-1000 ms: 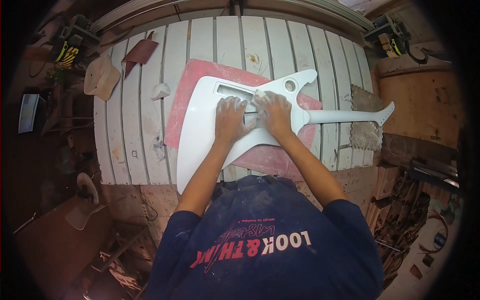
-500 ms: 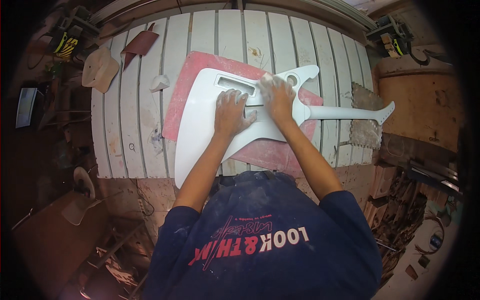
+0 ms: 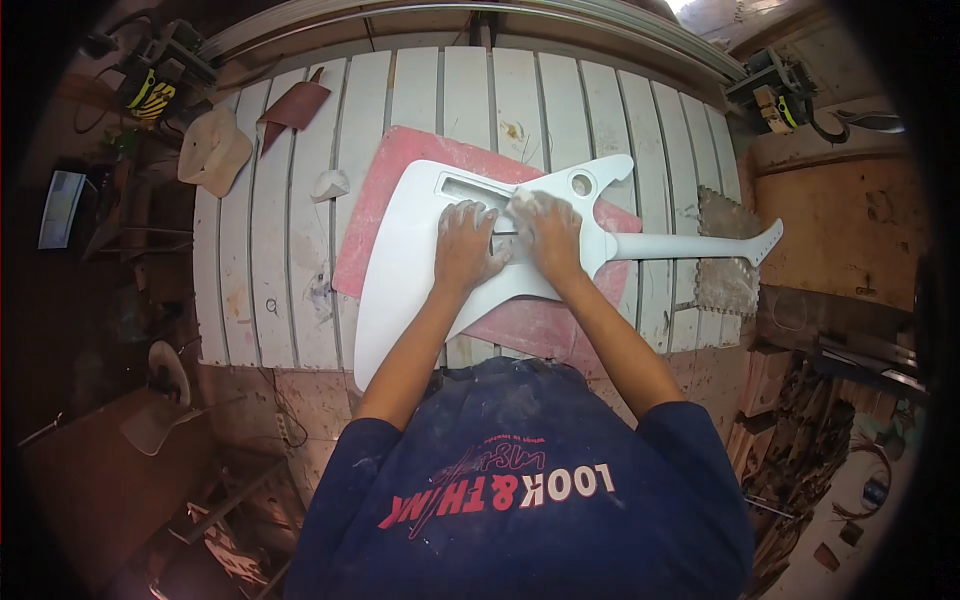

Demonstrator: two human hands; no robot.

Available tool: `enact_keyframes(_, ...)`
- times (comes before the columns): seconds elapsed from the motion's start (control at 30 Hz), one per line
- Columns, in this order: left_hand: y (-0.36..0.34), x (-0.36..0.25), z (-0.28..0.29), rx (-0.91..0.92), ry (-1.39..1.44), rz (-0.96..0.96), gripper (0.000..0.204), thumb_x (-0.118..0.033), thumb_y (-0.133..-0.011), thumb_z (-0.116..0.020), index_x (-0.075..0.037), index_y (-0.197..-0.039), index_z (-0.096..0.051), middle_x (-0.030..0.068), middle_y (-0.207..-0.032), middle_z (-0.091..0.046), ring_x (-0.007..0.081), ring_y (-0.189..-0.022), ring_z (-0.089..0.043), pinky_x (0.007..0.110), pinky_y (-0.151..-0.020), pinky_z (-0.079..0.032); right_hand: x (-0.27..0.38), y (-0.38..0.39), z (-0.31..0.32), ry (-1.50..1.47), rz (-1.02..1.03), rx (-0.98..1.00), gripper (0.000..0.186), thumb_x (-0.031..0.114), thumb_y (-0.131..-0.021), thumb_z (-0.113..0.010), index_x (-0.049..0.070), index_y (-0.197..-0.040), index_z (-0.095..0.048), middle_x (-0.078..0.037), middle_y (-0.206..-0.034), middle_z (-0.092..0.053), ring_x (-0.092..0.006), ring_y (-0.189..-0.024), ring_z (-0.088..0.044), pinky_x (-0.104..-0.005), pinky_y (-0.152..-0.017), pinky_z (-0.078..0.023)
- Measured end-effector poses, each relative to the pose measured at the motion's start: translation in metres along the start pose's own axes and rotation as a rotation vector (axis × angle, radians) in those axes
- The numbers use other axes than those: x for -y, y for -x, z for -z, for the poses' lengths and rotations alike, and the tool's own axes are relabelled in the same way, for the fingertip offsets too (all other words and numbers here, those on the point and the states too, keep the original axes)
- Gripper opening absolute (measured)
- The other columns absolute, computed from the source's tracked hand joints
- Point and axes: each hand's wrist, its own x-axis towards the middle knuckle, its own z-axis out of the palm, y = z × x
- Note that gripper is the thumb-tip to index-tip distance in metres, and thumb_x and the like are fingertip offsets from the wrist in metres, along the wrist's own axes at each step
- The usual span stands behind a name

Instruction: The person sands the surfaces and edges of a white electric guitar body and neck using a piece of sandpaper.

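A white angular electric guitar [image 3: 395,290], with an oblong cavity in its body, a round recess and a long neck to the right, lies on a dusty pink mat [image 3: 365,220]. My left hand [image 3: 467,245] rests on the body just below the cavity, fingers apart and bent, dusted white. My right hand [image 3: 550,235] is closed on a small whitish pad [image 3: 523,197], pressed to the body between the cavity and the recess; much of the pad is hidden by my fingers.
The slatted white table [image 3: 260,300] also carries a beige cap [image 3: 213,155], reddish abrasive sheet [image 3: 295,105], crumpled white scrap [image 3: 330,184] and dusty plate [image 3: 727,255]. Machine rails [image 3: 470,20] run behind. A screen [image 3: 62,210] stands left, stacked timber [image 3: 760,385] lower right.
My right hand went up and rightward over the guitar body at half a second ago and is now back lower, near its earlier spot. My left hand stays put. The whole view has shifted slightly.
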Motion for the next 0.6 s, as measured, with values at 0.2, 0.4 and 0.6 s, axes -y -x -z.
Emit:
enact_keyframes(0.2,0.020,-0.007,-0.009,-0.052,0.033,-0.124,0.048,-0.035,-0.080,-0.078,-0.009,-0.119,-0.068,0.0167,-0.121,-0.062,0.0370,-0.120,-0.054,0.053,-0.109,-0.039,-0.024,-0.077,-0.012,0.093,-0.321,-0.020,0.042,0.029,-0.090,-0.071,0.025,-0.132,-0.069,-0.010,-0.129,-0.060,-0.0347,-0.119,-0.054,-0.0543,-0.097,-0.042)
enact_keyframes(0.4,0.068,-0.136,0.008,-0.235,0.525,-0.596,0.045,-0.039,-0.067,-0.084,-0.009,-0.088,-0.058,0.0110,-0.091,-0.058,0.0329,-0.089,-0.059,0.050,-0.084,-0.046,-0.033,-0.062,-0.020,0.186,-0.200,-0.124,0.042,0.031,-0.089,-0.072,0.022,-0.130,-0.069,-0.011,-0.130,-0.059,-0.0333,-0.118,-0.055,-0.0529,-0.096,-0.043)
enact_keyframes(0.6,0.076,-0.161,-0.004,-0.105,0.681,-0.653,0.065,-0.052,-0.063,-0.088,-0.009,-0.099,-0.056,0.0114,-0.105,-0.055,0.0336,-0.106,-0.056,0.051,-0.093,-0.043,-0.028,-0.064,-0.025,0.199,-0.251,-0.131,0.042,0.032,-0.090,-0.072,0.021,-0.130,-0.069,-0.010,-0.129,-0.060,-0.0328,-0.118,-0.056,-0.0517,-0.095,-0.043)
